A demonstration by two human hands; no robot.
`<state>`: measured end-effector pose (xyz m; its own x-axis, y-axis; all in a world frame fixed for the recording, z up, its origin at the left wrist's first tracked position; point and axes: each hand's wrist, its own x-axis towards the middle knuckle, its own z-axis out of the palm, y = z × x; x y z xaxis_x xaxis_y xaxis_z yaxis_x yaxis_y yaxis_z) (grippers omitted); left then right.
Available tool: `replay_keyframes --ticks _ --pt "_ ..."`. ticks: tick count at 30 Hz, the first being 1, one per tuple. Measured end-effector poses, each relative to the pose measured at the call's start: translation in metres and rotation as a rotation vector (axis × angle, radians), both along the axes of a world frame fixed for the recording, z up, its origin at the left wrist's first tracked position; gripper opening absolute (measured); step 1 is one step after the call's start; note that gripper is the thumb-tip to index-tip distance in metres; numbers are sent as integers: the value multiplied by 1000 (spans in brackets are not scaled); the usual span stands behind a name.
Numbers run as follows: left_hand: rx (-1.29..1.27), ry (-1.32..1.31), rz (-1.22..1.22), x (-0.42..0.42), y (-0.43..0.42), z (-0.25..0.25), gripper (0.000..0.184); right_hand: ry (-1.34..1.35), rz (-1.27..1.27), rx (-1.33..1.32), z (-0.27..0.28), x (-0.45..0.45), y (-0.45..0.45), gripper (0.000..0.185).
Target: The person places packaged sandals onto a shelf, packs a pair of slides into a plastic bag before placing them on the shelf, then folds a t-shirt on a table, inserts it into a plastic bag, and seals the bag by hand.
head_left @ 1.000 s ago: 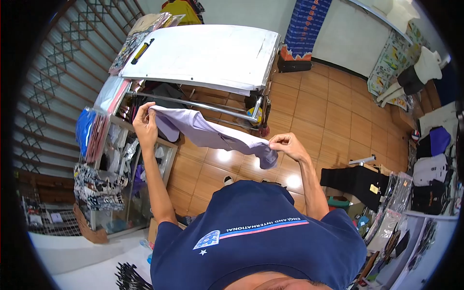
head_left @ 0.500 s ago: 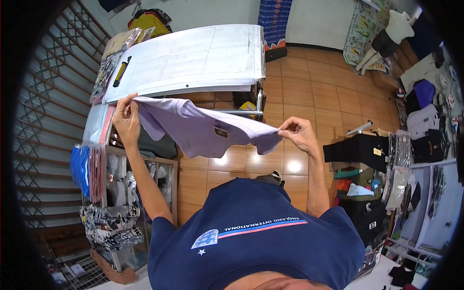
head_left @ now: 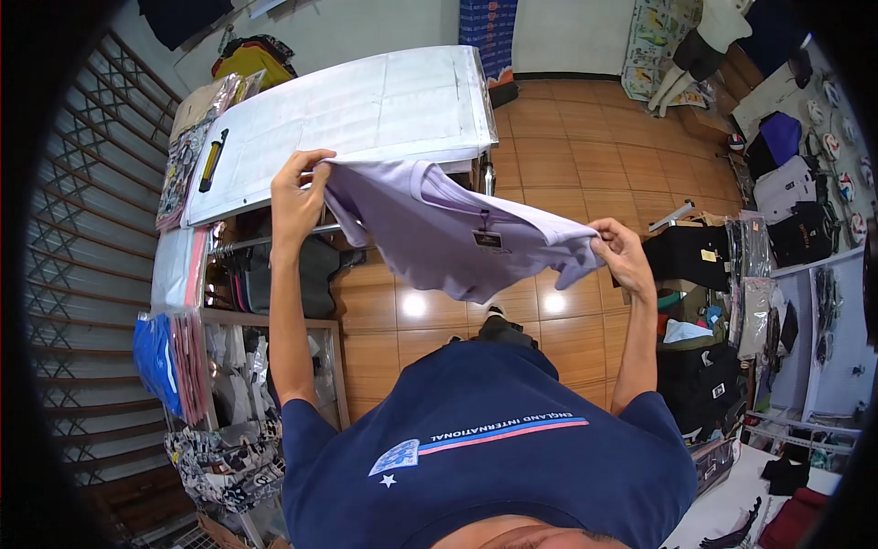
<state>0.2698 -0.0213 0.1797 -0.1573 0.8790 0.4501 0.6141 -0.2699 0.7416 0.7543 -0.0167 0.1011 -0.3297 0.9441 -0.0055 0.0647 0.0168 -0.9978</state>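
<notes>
A light purple shirt [head_left: 430, 220] hangs stretched between my two hands above the tiled floor. My left hand [head_left: 300, 197] pinches its left shoulder area close to the front edge of the white-topped table [head_left: 366, 105]. Its right end is pinched between the thumb and fingers of my right hand [head_left: 625, 256]. A dark tag [head_left: 487, 239] dangles near the shirt's neckline. The lower part of the garment droops in loose folds. On the table's left side lies a yellow and black tool [head_left: 214, 160].
Packed clothes [head_left: 183, 366] and a glass case stand at the left. Folded black garments [head_left: 686, 256] and shelves line the right side. A mannequin [head_left: 700, 55] is at the back right. Metal rails run below the table's front edge.
The view has turned toward the right. The shirt has opened out wider between my hands, its neckline and tag now showing. Both hands keep their pinch and appear further right in view.
</notes>
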Motion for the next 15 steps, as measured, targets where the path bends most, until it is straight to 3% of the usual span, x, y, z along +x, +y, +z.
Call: replay_keyframes --ticks 4,8,12,15 --pt "-45 -12 -92 9 34 -11 13 4 -27 -58 9 27 -2 25" --pt "-73 28 -312 34 70 -7 14 -177 -157 36 19 61 -1 25" --pt "-109 -2 -490 68 120 3 14 -73 -308 89 32 98 0 26" --pt "-174 44 -665 98 166 6 14 -329 -448 116 36 124 10 21"
